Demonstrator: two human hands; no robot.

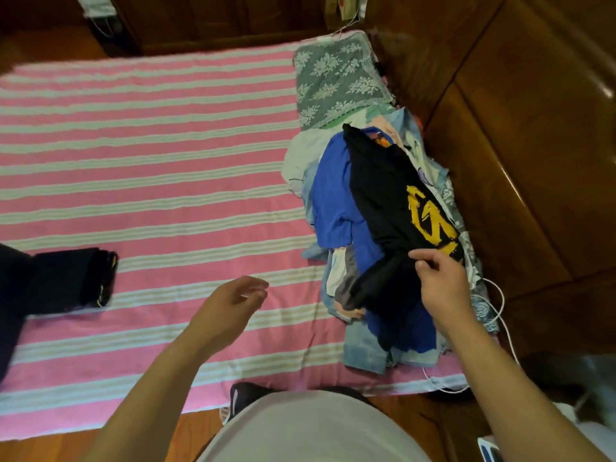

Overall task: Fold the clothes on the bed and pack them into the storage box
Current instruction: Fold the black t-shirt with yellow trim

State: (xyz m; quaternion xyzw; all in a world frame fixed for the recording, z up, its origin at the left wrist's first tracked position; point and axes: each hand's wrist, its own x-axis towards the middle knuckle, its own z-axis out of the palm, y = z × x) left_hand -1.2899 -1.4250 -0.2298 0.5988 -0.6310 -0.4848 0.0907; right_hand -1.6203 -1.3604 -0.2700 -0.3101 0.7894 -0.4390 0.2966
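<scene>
here the right hand [440,281] pinches the black printed t-shirt [383,195] to lift it off the clothes pile [333,195]; left hand [230,308] hovers relaxed, empty.

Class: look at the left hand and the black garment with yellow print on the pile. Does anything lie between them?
Nothing visible does. The left hand hovers open over bare striped sheet; the black garment tops the pile, pinched by the right hand.
</scene>
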